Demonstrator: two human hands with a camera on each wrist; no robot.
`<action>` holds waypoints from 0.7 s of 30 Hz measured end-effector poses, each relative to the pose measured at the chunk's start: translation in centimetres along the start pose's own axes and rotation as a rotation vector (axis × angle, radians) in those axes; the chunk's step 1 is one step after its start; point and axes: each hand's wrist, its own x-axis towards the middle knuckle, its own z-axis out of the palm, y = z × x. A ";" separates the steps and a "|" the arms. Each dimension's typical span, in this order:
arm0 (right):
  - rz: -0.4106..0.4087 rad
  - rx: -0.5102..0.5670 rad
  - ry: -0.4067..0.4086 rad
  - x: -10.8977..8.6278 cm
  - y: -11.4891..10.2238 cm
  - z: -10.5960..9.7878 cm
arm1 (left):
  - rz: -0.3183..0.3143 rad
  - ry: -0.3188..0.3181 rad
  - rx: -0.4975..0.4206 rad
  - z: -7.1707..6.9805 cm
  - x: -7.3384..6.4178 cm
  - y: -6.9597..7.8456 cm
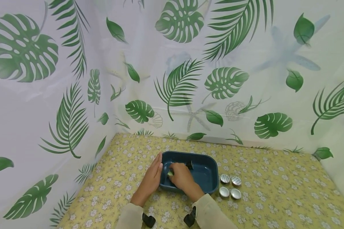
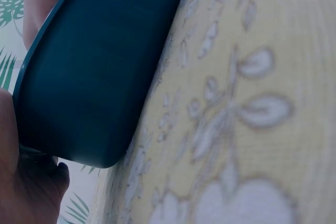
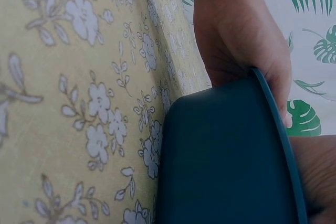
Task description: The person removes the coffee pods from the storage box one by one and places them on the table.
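A dark blue rectangular dish (image 1: 206, 173) rests on the floral cloth. My left hand (image 1: 152, 175) lies along its left end, fingers straight against the outside wall, thumb at the rim. The left wrist view shows that hand touching the dish's outer wall (image 2: 100, 77). Inside the dish, my right hand (image 1: 182, 176) has its fingers curled round a small pale-green thing (image 1: 170, 173), mostly hidden by the hand. A black round-ended piece (image 1: 190, 164) shows just beyond the right hand; whether the two are one object I cannot tell.
Several small round silver-topped pieces (image 1: 224, 178) stand in two rows right of the dish. Yellow flowered cloth (image 1: 275, 190) covers the table. White leaf-patterned sheets (image 1: 240, 101) hang behind and to the left.
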 end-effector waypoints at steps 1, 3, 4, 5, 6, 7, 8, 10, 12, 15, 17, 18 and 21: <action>0.005 0.002 0.002 -0.1 0.0 -0.1 | -0.001 -0.002 0.001 0.0 0.0 0.0; 0.011 0.002 0.008 -0.3 0.0 -0.3 | 0.000 -0.001 0.006 0.0 0.0 0.1; 0.007 0.004 0.009 -0.3 0.0 -0.4 | 0.007 0.001 0.009 0.0 0.1 0.1; 0.004 0.005 0.009 -0.4 0.0 -0.5 | 0.006 0.001 0.011 0.0 0.1 0.1; 0.004 0.007 0.009 -0.5 0.1 -0.5 | 0.006 0.001 0.015 0.0 0.1 0.2; 0.001 0.006 0.010 -0.6 0.1 -0.6 | 0.005 0.000 0.018 0.0 0.1 0.2; -0.004 0.006 0.011 -0.6 0.1 -0.6 | 0.003 -0.002 0.019 0.0 0.1 0.2; -0.014 0.007 0.015 -0.8 0.3 -0.7 | 0.000 -0.004 0.017 0.0 0.1 0.3; -0.022 0.010 0.025 -1.0 0.4 -0.7 | -0.006 -0.006 0.016 0.0 0.1 0.3; -0.045 0.009 0.047 -1.4 0.5 -0.9 | -0.001 -0.001 0.016 0.1 0.1 0.2; -0.055 0.008 0.061 -1.6 0.5 -1.1 | 0.000 0.003 0.018 0.2 0.0 0.1; -0.059 0.006 0.068 -1.8 0.5 -1.2 | 0.001 0.005 0.020 0.2 0.0 0.1; -0.063 0.010 0.081 -2.1 0.5 -1.4 | -0.001 0.011 0.031 0.3 0.0 0.1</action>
